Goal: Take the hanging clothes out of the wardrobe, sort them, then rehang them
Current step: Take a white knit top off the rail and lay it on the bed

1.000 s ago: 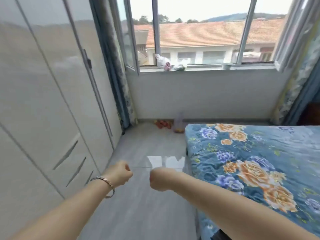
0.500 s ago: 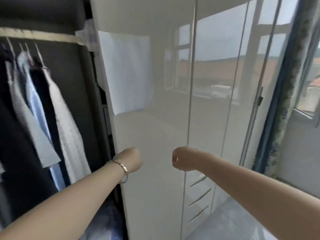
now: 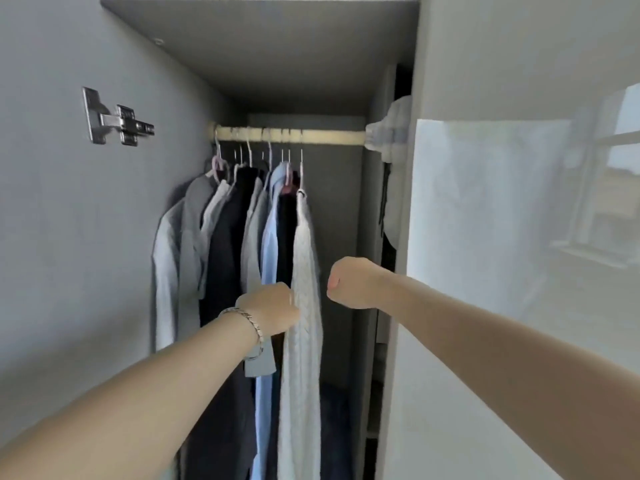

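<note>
The wardrobe stands open in front of me. Several garments hang on hangers from a pale rail: grey shirts at the left, a dark garment, a light blue shirt and a pale grey knitted garment at the right end. My left hand, with a metal bracelet on the wrist, is closed in a fist against the left edge of the knitted garment, holding nothing that I can see. My right hand is a closed fist just right of that garment, apart from it.
A glossy white wardrobe door fills the right side. The grey inner wall at the left carries a metal hinge. A shelf board roofs the hanging space. White cloth is bunched at the rail's right end. Dark items lie at the bottom.
My view swung left from the window and bed, past the closed doors, onto the open wardrobe. Both fists stayed closed and now sit at the hanging clothes.
</note>
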`<control>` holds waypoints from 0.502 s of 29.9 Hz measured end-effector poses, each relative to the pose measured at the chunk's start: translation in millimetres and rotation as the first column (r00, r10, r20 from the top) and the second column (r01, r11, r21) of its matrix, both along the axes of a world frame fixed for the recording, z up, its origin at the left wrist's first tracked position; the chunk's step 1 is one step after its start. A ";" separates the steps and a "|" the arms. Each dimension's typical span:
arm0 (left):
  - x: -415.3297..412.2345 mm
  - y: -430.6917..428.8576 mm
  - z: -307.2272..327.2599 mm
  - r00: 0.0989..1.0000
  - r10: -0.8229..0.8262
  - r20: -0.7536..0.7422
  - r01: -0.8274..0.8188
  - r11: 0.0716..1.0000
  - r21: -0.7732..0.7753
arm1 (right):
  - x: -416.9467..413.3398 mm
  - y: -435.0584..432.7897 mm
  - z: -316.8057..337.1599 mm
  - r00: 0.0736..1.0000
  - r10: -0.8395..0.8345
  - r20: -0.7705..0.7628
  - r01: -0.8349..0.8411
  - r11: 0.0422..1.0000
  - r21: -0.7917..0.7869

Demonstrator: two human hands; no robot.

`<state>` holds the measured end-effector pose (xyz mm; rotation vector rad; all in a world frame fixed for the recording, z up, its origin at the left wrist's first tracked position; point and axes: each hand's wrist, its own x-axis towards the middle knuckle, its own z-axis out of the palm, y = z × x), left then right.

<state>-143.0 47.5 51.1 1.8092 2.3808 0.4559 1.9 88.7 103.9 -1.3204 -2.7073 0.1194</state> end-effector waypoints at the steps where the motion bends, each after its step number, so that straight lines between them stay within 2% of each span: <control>1: -12.4 3.0 6.9 0.999 0.041 -0.005 -0.041 0.999 0.017 | -14.9 10.2 8.4 0.995 -0.011 -0.095 0.010 1.000 -0.008; 4: -47.8 8.9 31.1 0.988 0.141 -0.063 -0.137 0.989 0.062 | -57.7 41.0 30.6 0.960 -0.023 -0.280 0.018 1.000 -0.023; 8: -84.4 20.2 58.7 0.979 0.177 -0.099 -0.161 0.975 0.152 | -100.2 87.5 59.5 0.802 -0.119 -0.585 0.108 0.993 -0.055; 10: -99.2 26.2 70.3 0.983 0.153 -0.101 -0.139 0.981 0.135 | -118.9 105.6 71.8 0.743 -0.165 -0.649 0.095 0.985 -0.141; 12: -108.7 31.6 79.1 0.991 0.106 -0.079 -0.102 0.993 0.052 | -133.4 117.5 80.4 0.690 -0.203 -0.694 0.057 0.972 -0.228; 15: -119.1 42.0 86.1 0.999 0.037 -0.005 -0.038 0.997 -0.073 | -148.5 126.6 88.8 0.669 -0.278 -0.689 0.028 0.936 -0.350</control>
